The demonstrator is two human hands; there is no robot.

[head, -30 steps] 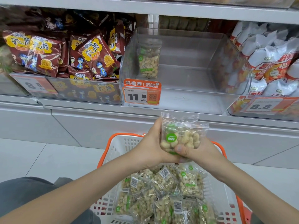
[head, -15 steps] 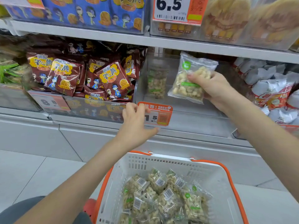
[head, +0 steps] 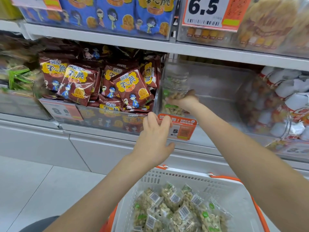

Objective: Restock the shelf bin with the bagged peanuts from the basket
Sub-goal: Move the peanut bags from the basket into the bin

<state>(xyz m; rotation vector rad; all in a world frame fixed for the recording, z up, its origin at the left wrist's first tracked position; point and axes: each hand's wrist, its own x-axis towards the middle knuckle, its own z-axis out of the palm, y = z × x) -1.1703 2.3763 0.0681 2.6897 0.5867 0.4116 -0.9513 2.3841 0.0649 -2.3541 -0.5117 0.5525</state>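
Two hands: both mine, raised to the shelf at mid-frame.
Right hand (head: 184, 101): reaches into the clear shelf bin (head: 217, 97) at its left end, fingers curled round a bagged peanuts pack (head: 172, 107) low against the left wall.
Pack behind: another peanut bag (head: 175, 81) stands upright just above my right hand, blurred through the plastic.
Left hand (head: 154, 138): fingers bent over the bin's front lip, touching the orange price tag (head: 182, 129); whether it truly grips I cannot tell.
Basket (head: 192, 180): white with orange rim, bottom centre of frame, holding many peanut bags (head: 180, 210).
Neighbours: maroon snack bags (head: 100, 84) left of the bin, white-and-red bags (head: 291, 91) right.
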